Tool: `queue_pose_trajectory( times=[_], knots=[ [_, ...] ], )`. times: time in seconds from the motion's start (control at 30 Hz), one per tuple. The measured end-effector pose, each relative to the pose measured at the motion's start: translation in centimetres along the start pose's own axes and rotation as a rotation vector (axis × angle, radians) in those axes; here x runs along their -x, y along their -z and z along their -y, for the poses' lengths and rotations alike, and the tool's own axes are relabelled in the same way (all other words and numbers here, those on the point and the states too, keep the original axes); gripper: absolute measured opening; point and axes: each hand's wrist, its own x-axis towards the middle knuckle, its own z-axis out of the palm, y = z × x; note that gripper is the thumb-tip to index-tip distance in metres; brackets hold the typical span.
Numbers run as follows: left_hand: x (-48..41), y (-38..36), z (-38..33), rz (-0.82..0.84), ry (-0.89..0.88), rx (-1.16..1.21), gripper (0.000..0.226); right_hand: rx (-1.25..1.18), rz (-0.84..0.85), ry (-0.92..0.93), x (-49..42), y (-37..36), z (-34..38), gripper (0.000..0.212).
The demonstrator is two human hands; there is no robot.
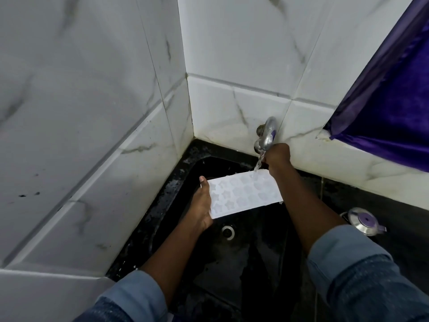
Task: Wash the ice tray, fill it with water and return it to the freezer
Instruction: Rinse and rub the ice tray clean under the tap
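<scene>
Ice tray point(243, 194) sits cavities up just below the tap point(268, 133), over the black sink point(232, 263). Water hits its corner nearest the tap. Left hand point(200, 205) grips the end farthest from the tap, thumb on top. Right hand point(277, 155) is curled round the tap.

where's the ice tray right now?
Head view, centre: the ice tray is over the black sink, its left end held by the left hand, its far right corner under the stream from the tap.
</scene>
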Motion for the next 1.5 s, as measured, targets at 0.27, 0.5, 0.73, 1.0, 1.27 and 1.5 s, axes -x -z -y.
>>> queue_pose_trajectory(
  times=[0.27,0.5,0.73,1.0,1.27,1.5],
  knots=[
    [-1.2,0.0,0.0,0.014,0.024,0.065,0.088,-0.268,0.179,-0.130,-1.6,1.5,-1.7,0.017],
    [-1.8,0.6,0.0,0.003,0.043,0.065,0.090,0.562,0.029,0.543,2.7,3.0,-7.1,0.047],
    [-1.5,0.7,0.6,0.049,0.069,0.107,0.117,1.126,0.426,0.762,9.3,-0.7,-11.8,0.108],
    [-1.6,1.5,0.5,-0.028,0.026,0.125,0.109,1.161,0.432,0.808,6.4,0.5,-11.5,0.092],
    [-1.2,1.7,0.9,0.080,0.089,0.231,0.107,1.167,0.654,1.000,9.8,-1.6,-11.8,0.083],
    [-1.1,1.8,0.8,0.036,0.056,0.204,0.106,1.160,0.443,0.773,7.5,1.3,-12.0,0.087]
  ],
)
